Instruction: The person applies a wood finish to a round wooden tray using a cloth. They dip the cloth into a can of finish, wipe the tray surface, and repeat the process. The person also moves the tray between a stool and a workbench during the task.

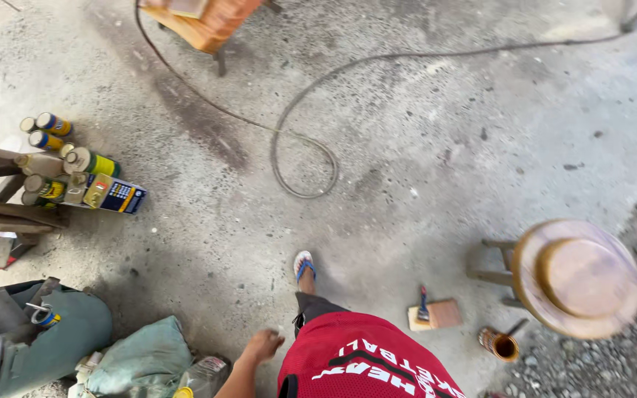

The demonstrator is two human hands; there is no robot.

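Observation:
My left hand [263, 345] hangs beside my hip at the bottom of the view, fingers loosely curled with nothing in them. It is just above a plastic bottle [205, 373] and a green sack [141, 357] on the concrete floor. My right hand is out of view. My red shirt [363, 361] fills the bottom centre, and my foot in a blue-strapped sandal [304, 265] steps forward on the floor.
Several spray cans [68, 158] and a flat tin [116, 195] lie at left by wooden beams [9, 214]. A cable [304, 158] loops across the floor. At right stand a round wooden stool [576, 276], a brush on a block [433, 314] and a rusty can [500, 344].

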